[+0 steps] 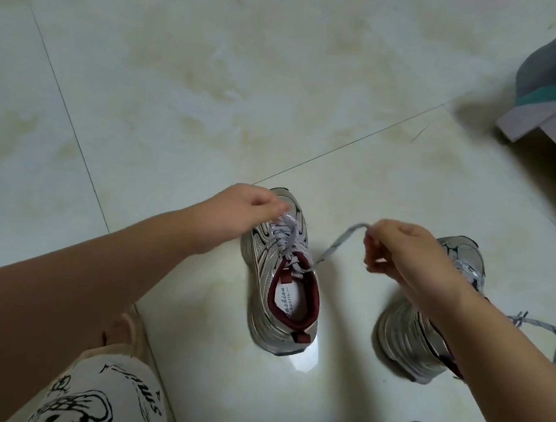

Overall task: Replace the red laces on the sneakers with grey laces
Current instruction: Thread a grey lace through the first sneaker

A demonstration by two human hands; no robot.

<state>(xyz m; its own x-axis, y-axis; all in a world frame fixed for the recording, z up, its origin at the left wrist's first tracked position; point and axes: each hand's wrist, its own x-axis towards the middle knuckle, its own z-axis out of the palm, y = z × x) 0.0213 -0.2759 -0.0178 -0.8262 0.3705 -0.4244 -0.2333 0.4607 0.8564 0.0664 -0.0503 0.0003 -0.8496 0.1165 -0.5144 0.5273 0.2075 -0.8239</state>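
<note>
Two sneakers [282, 271] on tiled floor [180, 86], right forearm [480, 330] across one.

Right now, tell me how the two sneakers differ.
The left sneaker stands in plain view, its grey lace ends held by the left hand and right hand. The right sneaker sits partly hidden behind the right forearm, its grey lace trailing loose on the floor. Both are silver-grey with maroon lining.
</note>
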